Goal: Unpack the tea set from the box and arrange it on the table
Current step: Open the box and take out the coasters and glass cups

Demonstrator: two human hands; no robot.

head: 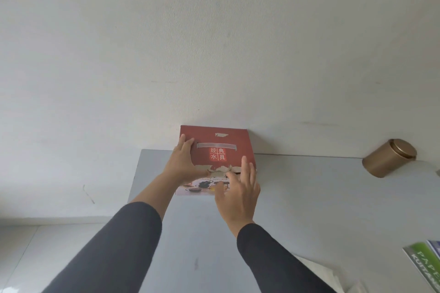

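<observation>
1. On the red tea-set box (221,150), my left hand (182,164) lies flat with straight fingers against its left edge.
2. My right hand (238,194) hovers open over the torn front edge, fingers spread.
3. That box stands at the far edge of the grey table (309,197), against the white wall (214,43).
4. A bronze canister (388,158) sits well to the right; a green packet (423,263) lies at the near right.
</observation>
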